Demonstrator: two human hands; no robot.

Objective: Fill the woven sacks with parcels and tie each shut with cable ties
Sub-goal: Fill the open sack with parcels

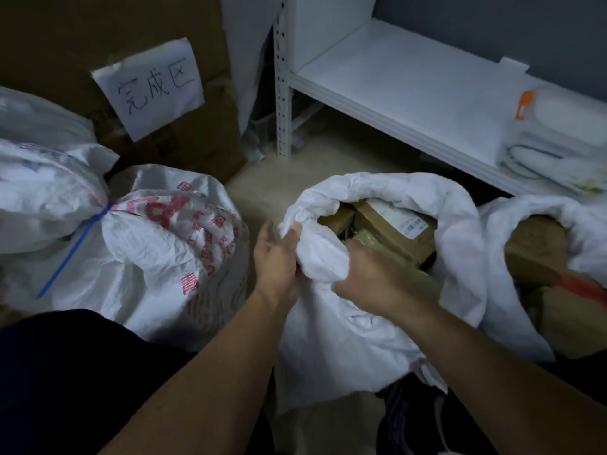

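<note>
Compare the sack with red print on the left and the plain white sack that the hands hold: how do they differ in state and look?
The sack with red print is tied shut with a blue cable tie; the plain white sack is open, and brown parcels show in its mouth. The printed one bears red characters; the plain one shows none. No hand touches the printed one; the left hand and right hand grip the plain one's rim. Both are white woven sacks on the floor.

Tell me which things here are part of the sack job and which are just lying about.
Job:
- open sack, gripped by left hand and right hand
- parcels inside it
- second open sack
- tied sack with blue cable tie

Lying about:
- cardboard box with paper sign
- shelf
- folded bags
</note>
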